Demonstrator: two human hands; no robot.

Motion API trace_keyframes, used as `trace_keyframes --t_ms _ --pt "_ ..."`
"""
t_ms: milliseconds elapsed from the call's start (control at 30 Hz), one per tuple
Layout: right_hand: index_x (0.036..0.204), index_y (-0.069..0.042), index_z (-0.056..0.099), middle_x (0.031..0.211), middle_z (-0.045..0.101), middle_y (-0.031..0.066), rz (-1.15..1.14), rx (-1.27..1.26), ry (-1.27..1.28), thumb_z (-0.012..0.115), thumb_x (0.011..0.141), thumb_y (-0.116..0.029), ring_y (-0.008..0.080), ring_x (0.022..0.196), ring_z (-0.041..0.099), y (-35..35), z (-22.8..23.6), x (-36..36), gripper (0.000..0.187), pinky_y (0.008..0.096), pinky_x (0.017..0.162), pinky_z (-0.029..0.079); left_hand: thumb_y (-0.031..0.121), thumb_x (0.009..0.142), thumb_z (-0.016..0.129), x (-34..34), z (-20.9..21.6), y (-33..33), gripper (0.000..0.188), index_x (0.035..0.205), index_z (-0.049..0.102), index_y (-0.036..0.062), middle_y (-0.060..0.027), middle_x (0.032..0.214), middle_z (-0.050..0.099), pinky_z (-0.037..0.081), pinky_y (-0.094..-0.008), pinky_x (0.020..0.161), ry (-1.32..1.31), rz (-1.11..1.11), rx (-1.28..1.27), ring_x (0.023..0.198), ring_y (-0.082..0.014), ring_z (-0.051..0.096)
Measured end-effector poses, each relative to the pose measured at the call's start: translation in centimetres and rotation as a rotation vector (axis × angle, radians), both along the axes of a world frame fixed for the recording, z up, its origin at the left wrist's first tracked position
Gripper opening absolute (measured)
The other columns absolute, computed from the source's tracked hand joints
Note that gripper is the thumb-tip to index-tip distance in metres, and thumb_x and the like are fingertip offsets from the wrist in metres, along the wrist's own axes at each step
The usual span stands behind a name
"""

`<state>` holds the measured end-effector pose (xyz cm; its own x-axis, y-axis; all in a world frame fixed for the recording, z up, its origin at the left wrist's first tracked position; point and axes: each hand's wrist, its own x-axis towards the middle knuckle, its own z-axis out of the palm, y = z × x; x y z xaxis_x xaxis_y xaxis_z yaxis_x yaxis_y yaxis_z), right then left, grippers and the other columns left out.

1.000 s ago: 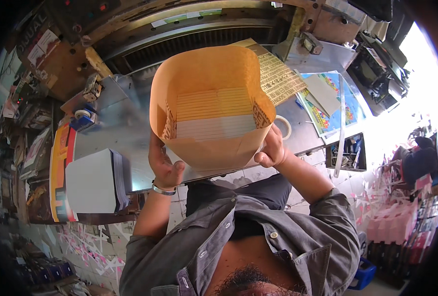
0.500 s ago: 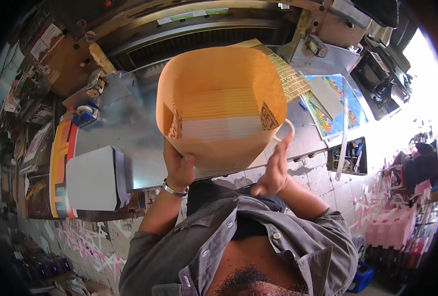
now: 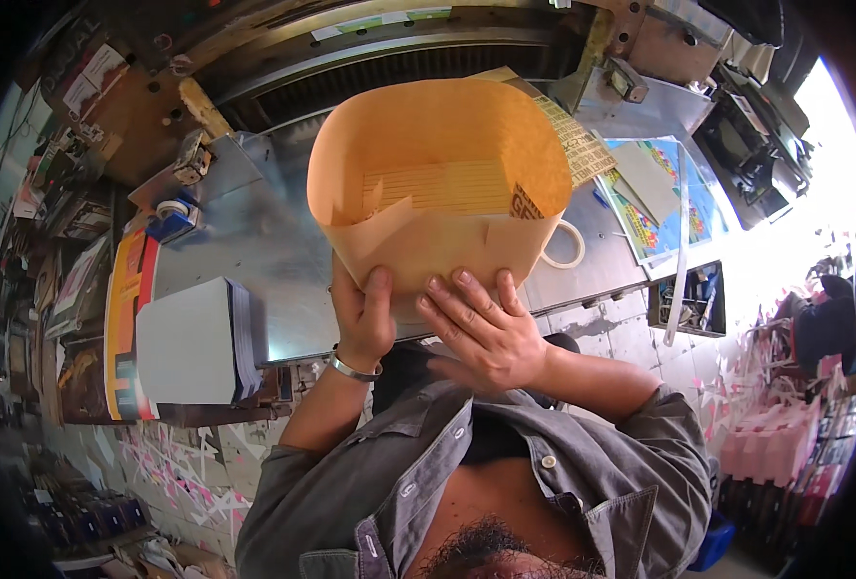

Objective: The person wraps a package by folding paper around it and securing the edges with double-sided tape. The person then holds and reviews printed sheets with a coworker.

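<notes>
In front of me a large tan paper wrapper (image 3: 404, 246) stands like a bag with its wide mouth toward me. Inside it shows a yellowish stack (image 3: 433, 188) with many fine parallel lines; what the stack is made of I cannot make out. My left hand (image 3: 363, 314) grips the wrapper's lower left, thumb on the near wall and the other fingers partly hidden behind. Against the lower middle of that wall lies my right hand (image 3: 486, 328), its fingers stretched and spread. A printed tab (image 3: 524, 204) shows inside the right corner.
Beside the wrapper a pale tape roll (image 3: 580, 253) rests on the metal table (image 3: 298, 333). At left are a stack of grey-white sheets (image 3: 187, 343) and a blue tape dispenser (image 3: 170, 227). At right lie colourful sheets (image 3: 703, 227), a long strip (image 3: 680, 280) and a tool box (image 3: 717, 323).
My right hand has moved left from beside the wrapper onto its near wall. That wall now stands higher in view, covering the paler lower part of the stack. My left hand keeps its hold.
</notes>
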<state>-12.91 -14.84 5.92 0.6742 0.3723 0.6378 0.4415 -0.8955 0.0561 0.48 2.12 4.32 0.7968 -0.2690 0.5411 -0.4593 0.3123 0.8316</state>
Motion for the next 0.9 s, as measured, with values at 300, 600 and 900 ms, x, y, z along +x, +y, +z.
trace_keyframes --t_ms 300,600,900 --pt "0.153 -0.004 0.057 0.161 0.052 0.0157 -0.084 -0.012 0.183 0.082 0.077 -0.042 0.0320 0.155 0.044 1.0 4.6 -0.4 0.088 0.0612 0.129 0.015 0.018 0.113 0.047 -0.8 1.0 0.2 0.045 0.151 0.045 -0.0052 -0.0141 0.147 0.057 0.042 -0.0364 0.113 0.096 -0.021 0.016 0.134 -0.0203 0.054" --pt "0.161 -0.003 0.046 0.168 0.044 0.0147 -0.007 -0.083 0.236 0.067 0.091 -0.041 0.0301 0.157 0.039 -0.8 3.3 -1.9 0.083 0.0566 0.129 0.021 0.018 0.113 0.046 -1.0 1.5 -0.2 0.042 0.149 0.046 -0.0043 -0.0130 0.146 0.057 0.043 -0.0357 0.112 0.119 -0.029 -0.027 0.133 -0.0190 0.053" --pt "0.152 0.006 0.051 0.158 0.051 0.0221 -0.047 -0.117 0.189 0.070 0.084 -0.036 0.0366 0.147 0.049 -0.3 5.5 -0.8 0.083 0.0538 0.122 0.037 0.018 0.114 0.046 -1.0 1.3 -0.7 0.043 0.152 0.044 -0.0033 -0.0121 0.147 0.055 0.044 -0.0340 0.111 0.140 0.010 -0.069 0.133 -0.0184 0.054"
